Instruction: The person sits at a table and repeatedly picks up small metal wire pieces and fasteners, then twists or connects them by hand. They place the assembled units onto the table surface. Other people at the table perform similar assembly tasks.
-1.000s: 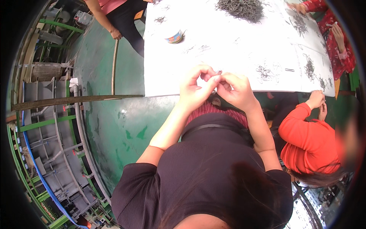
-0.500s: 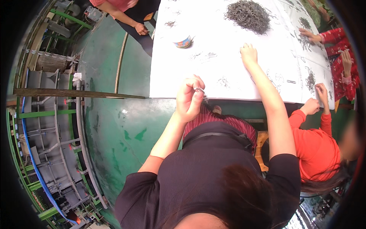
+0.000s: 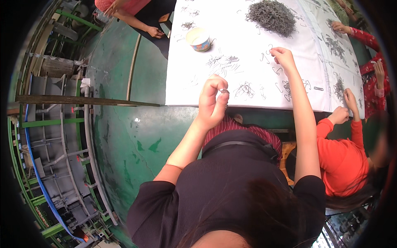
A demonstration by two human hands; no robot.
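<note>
Pinching small metal ring [image 3: 223, 90]: left hand [image 3: 211, 103], fingertips pressed together, above near edge of white table [image 3: 198, 89]; right hand [image 3: 282, 56] reaching among scattered wire hooks [image 3: 278, 71], grip unclear

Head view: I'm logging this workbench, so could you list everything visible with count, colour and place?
Table: one, white cover, upper centre.
Pile of wire hooks: one, grey, far side of the table.
Loose wire hooks: many, grey, scattered across the cover.
Small cup: one, pale with coloured print, left part of the table.
Floor: green, left of the table.
Metal racks: grey and green, far left.
Co-worker in red: one, seated at right, hand at the table edge.
Person in pink: one, top left.
Left hand: pinches a small metal piece above the near table edge.
Right hand: reaches onto the table among the loose hooks.
</note>
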